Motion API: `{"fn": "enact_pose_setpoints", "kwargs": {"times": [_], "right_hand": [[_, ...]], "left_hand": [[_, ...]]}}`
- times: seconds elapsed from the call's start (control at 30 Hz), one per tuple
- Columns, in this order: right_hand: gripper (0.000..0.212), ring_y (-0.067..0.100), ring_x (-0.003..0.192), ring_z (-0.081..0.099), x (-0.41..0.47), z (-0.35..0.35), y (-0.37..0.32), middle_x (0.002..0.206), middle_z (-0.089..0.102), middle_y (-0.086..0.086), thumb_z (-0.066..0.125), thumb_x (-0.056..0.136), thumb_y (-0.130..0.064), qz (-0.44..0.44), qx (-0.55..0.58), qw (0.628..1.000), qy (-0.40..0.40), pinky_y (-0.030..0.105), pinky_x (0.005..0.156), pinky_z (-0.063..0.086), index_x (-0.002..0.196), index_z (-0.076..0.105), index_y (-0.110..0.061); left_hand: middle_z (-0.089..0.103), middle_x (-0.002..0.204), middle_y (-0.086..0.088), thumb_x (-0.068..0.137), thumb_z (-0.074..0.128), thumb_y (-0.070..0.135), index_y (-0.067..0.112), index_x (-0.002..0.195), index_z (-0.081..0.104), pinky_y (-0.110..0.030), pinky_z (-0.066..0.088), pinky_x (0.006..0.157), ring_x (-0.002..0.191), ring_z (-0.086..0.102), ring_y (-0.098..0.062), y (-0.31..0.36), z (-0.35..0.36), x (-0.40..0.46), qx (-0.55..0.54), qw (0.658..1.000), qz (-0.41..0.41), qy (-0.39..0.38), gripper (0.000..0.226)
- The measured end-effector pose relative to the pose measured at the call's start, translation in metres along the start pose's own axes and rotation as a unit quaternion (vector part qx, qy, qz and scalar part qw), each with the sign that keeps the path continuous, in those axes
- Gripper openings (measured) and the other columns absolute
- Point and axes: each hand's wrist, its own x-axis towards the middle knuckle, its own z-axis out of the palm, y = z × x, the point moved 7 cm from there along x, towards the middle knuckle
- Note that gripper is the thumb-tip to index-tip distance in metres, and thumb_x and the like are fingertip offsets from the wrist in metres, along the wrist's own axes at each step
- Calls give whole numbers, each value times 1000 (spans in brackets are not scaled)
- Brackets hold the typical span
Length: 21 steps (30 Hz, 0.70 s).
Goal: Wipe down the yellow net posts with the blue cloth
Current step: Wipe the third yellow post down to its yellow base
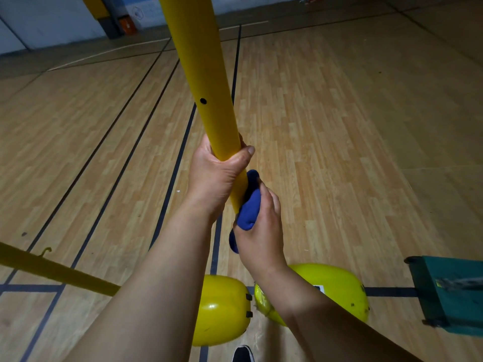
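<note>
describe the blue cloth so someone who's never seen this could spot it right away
Start at the upright yellow post rising from the wooden gym floor in the middle of the view. The left hand grips it bare; just below, the right hand presses the blue cloth against the post. It is the only dark blue, soft, bunched thing, among hard yellow parts.

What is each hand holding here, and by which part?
Left hand grips the yellow post around its shaft. Right hand holds the bunched blue cloth against the post.
</note>
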Motion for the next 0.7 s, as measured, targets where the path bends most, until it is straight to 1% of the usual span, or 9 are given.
{"fn": "enact_pose_setpoints", "kwargs": {"times": [0.1, 0.17, 0.3, 0.4, 0.5, 0.53, 0.6, 0.67, 0.7], "right_hand": [[84, 9, 141, 40, -2, -4, -6, 156, 31, -8, 69, 87, 0, -16, 8, 1000, 9, 24, 112, 42, 157, 30, -25], [84, 10, 141, 42, -2, -3, -5, 156, 32, -8, 69, 88, 0, -24, 0, 1000, 10, 28, 112, 44, 157, 29, -24], [86, 10, 140, 42, -2, 3, 6, 156, 31, -9, 70, 87, -1, -20, -19, 1000, 11, 26, 112, 44, 158, 28, -24], [84, 13, 141, 43, -4, 10, 22, 156, 34, -6, 70, 87, -1, -3, -33, 999, 8, 29, 113, 44, 158, 30, -22], [80, 15, 140, 45, -3, 16, 38, 153, 36, -6, 69, 88, -3, 16, -48, 999, 3, 33, 111, 46, 156, 32, -21], [77, 16, 138, 46, -2, 18, 44, 152, 38, -6, 68, 88, -3, 24, -53, 998, 0, 36, 110, 48, 155, 33, -21], [72, 19, 133, 51, 0, 22, 56, 149, 40, -5, 66, 88, -3, 46, -58, 997, -10, 40, 106, 50, 151, 36, -21], [71, 20, 130, 53, 1, 26, 67, 146, 42, -5, 66, 86, 0, 62, -60, 996, -17, 42, 106, 50, 149, 38, -21], [72, 19, 130, 53, 1, 28, 72, 145, 42, -6, 66, 86, 1, 69, -59, 996, -18, 42, 106, 49, 148, 39, -21]], "left_hand": [[71, 83, 14, 77, 84, 24, 41, 85, 64, -17, 54, 69, 78, 69, -4, -1, 0, 1, -4, 1000, -4, -1, 28], [71, 83, 14, 76, 85, 24, 36, 87, 64, -19, 53, 70, 79, 69, -4, -3, 0, 2, -12, 1000, -8, -2, 27], [70, 81, 13, 74, 86, 28, 38, 83, 65, -22, 53, 71, 78, 68, -6, -13, 0, 5, -11, 1000, -15, -2, 25], [70, 82, 13, 74, 86, 29, 40, 84, 64, -21, 54, 69, 78, 69, -6, -28, -2, 3, 7, 1000, -18, 5, 26], [71, 81, 13, 74, 86, 28, 44, 80, 66, -19, 55, 67, 78, 71, -8, -43, 0, 1, 14, 999, -29, -5, 27], [71, 79, 12, 75, 87, 25, 41, 81, 66, -17, 55, 66, 76, 71, -8, -48, 0, 1, 15, 999, -34, -13, 27], [70, 77, 12, 78, 86, 19, 29, 88, 66, -16, 54, 64, 73, 69, -6, -61, 1, 1, 25, 998, -47, -44, 24], [69, 76, 11, 80, 84, 17, 15, 93, 65, -15, 53, 64, 72, 68, -4, -74, 3, -2, 38, 994, -61, -78, 23], [68, 75, 11, 81, 83, 16, 12, 93, 65, -15, 53, 64, 71, 67, -3, -79, 5, -4, 37, 993, -67, -89, 23]]}}
